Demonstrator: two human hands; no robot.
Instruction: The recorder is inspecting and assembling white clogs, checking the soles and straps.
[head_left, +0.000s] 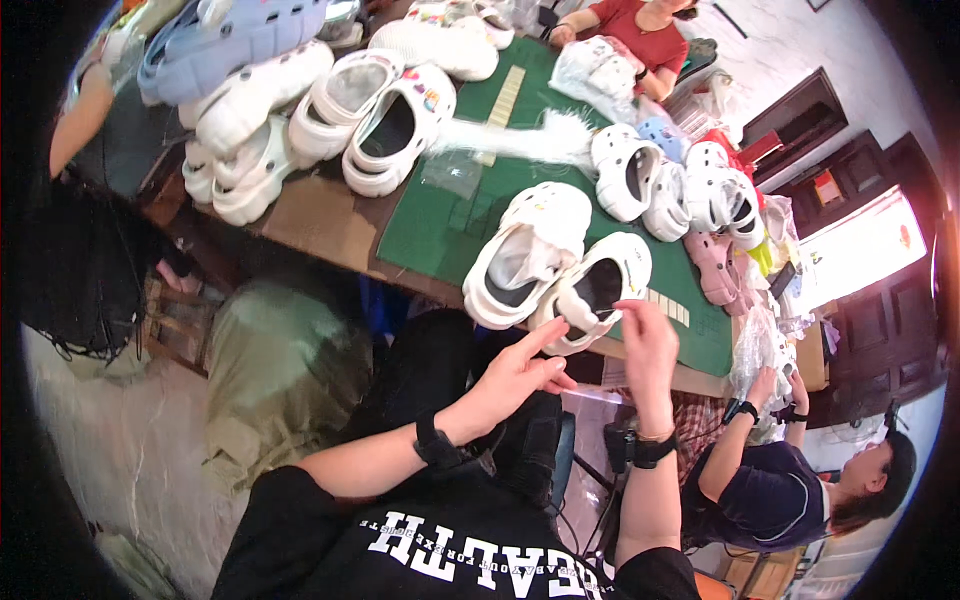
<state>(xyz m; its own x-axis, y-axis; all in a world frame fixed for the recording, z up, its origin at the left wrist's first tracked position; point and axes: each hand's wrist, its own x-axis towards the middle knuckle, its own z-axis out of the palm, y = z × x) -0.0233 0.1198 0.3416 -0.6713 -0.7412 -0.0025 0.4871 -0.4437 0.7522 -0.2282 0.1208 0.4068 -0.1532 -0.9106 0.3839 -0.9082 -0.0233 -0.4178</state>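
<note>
Two white clogs stand side by side at the near edge of the green mat, heels toward me. The left clog (531, 245) has whitish stuffing in its foot opening. The right clog (614, 270) shows a dark insole and small coloured decorations on its upper. My left hand (515, 380) is open, its index finger stretched out close to this clog's heel strap; I cannot tell if it touches. At the clog's right side my right hand (648, 335) is closed, fingertips pinched at the edge by the strap. Whatever small thing is between them is hidden.
Several white clogs (400, 130) and a pale blue one (230, 50) crowd the table's left. More clogs, including a pink one (717, 270), line the right. White fibrous stuffing (520, 140) lies across the green mat (490, 95). Co-workers handle wrapped shoes at far and right.
</note>
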